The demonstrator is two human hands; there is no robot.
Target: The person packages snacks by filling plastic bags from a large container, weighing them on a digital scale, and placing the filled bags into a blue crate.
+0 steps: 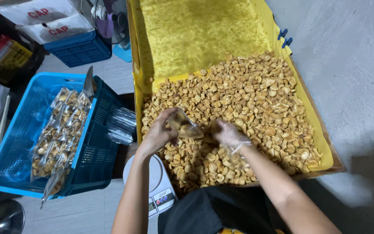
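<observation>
While the left hand (pixel 161 130) grips a small clear plastic pouch (pixel 184 125) by its near edge, fingers closed on the film, the right hand (pixel 228 133), in a thin transparent glove, lies just beside the pouch's mouth with its fingers curled among the snacks; I cannot tell whether it pinches any. Both hands hover over a heap of golden-brown fried snack pieces (pixel 247 108) that spreads ahead of and to the right of them, inside a long wooden tray lined with yellow cloth (pixel 204 30). Below the left wrist sits a round white digital kitchen scale (pixel 156 186). Further left of that hand, a stack of empty clear pouches (pixel 121 125) rests against a blue plastic crate (pixel 18 147), which holds filled clear packets of the same snacks (pixel 59 130).
</observation>
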